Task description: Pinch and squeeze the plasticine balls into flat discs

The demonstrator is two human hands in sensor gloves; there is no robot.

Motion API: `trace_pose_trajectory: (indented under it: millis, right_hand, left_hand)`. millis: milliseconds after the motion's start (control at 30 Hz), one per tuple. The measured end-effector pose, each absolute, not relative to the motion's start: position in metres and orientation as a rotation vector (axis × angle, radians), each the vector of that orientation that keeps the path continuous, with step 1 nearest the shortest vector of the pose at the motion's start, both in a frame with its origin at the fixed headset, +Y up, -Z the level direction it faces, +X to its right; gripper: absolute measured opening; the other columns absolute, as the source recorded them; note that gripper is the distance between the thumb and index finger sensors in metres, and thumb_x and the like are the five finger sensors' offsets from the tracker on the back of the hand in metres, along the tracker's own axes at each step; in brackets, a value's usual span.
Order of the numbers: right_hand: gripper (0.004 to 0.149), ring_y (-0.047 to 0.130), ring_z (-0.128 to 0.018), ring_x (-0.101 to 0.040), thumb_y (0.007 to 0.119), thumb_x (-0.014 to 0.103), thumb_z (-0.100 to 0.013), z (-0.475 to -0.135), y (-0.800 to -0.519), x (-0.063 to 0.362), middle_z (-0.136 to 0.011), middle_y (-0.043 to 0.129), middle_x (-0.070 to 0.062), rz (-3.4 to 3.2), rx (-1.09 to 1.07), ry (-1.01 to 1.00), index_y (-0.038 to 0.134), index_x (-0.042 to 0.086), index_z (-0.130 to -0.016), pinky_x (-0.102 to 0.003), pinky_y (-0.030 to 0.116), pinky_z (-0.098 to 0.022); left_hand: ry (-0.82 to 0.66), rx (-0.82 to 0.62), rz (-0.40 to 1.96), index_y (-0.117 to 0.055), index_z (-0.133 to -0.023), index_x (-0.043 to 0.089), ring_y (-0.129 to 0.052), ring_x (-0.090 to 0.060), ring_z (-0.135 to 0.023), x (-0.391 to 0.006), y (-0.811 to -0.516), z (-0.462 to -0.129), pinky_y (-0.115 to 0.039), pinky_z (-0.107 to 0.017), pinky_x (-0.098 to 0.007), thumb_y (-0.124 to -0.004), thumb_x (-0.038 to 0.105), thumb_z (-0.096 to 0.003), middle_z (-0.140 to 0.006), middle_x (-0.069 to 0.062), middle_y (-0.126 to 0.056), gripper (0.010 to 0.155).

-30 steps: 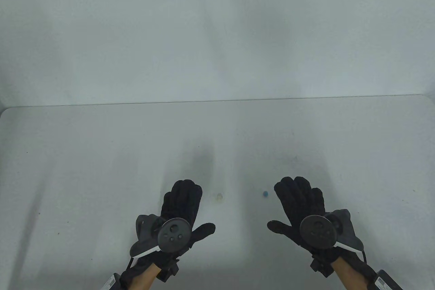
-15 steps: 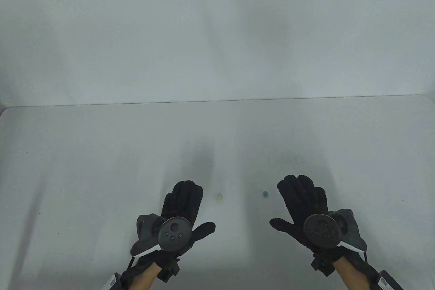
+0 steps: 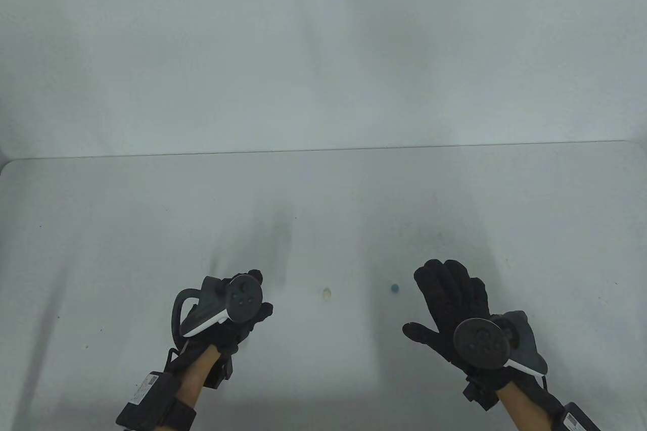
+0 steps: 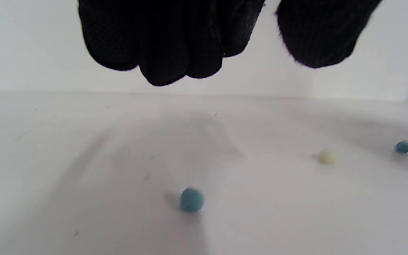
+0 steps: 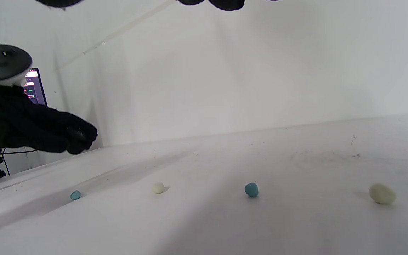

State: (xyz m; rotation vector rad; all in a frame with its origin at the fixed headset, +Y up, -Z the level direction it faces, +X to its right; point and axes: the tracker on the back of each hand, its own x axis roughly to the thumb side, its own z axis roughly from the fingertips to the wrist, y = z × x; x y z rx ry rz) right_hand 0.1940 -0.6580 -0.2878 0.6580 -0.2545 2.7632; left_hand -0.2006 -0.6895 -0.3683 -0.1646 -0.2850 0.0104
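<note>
Both my hands wore black knit gloves, left hand [image 3: 237, 317] and right hand [image 3: 455, 299]. Each had a dark grey round tracker [image 3: 245, 297] strapped on its back, small buttons on the disc face, grey body with a white stripe behind it. A thin black cable looped off my left tracker. Black wrist units with white labels [image 3: 146, 385] sat on both forearms.

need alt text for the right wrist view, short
Four small plasticine balls lie in a loose row on a white table, alternating blue and cream, all still rounded. The gloved left hand with its tracker hangs above the table at the left edge, in front of a white wall.
</note>
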Motion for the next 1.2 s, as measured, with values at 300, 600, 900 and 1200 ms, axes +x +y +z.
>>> trace_pose_trajectory:
  millis: [300,600,900,1200]
  right_hand:
    - [0.088,0.037,-0.110,-0.055,0.051,0.070,-0.053,-0.288,-0.657,0.199,-0.124,0.034,-0.019,2.759,0.648,-0.267,0.032,0.013,-0.117,-0.078,0.043,-0.069]
    - [0.087,0.037,-0.110,-0.055,0.052,0.070,-0.054,-0.287,-0.656,0.200,-0.124,0.035,-0.019,2.751,0.642,-0.282,0.033,0.013,-0.117,-0.078,0.043,-0.069]
    - [0.087,0.037,-0.110,-0.055,0.051,0.070,-0.054,-0.286,-0.655,0.200,-0.123,0.035,-0.019,2.744,0.640,-0.305,0.033,0.013,-0.117,-0.078,0.043,-0.069]
    - [0.087,0.037,-0.110,-0.055,0.051,0.069,-0.054,-0.286,-0.654,0.201,-0.123,0.035,-0.019,2.729,0.640,-0.313,0.033,0.013,-0.117,-0.078,0.043,-0.069]
  left_hand:
    - [-0.239,-0.280,-0.146,-0.064,-0.105,0.016,-0.088,-0.032,-0.085,-0.202,-0.733,-0.382,-0.076,-0.063,-0.047,-0.079,0.044,-0.0497,-0.101,-0.008,-0.078,0.064]
    - [-0.280,-0.225,-0.307,-0.075,-0.097,0.019,-0.096,-0.024,-0.072,-0.190,-0.747,-0.383,-0.084,-0.059,-0.034,-0.082,0.036,-0.0475,-0.090,-0.006,-0.085,0.053]
    - [-0.284,-0.198,-0.311,-0.079,-0.091,0.016,-0.101,-0.023,-0.063,-0.190,-0.746,-0.382,-0.089,-0.053,-0.035,-0.081,0.036,-0.0484,-0.083,-0.009,-0.090,0.047]
    - [-0.208,-0.166,0.128,-0.075,-0.093,0.013,-0.105,-0.022,-0.064,-0.202,-0.698,-0.382,-0.089,-0.054,-0.038,-0.080,0.033,-0.0496,-0.084,-0.009,-0.093,0.048]
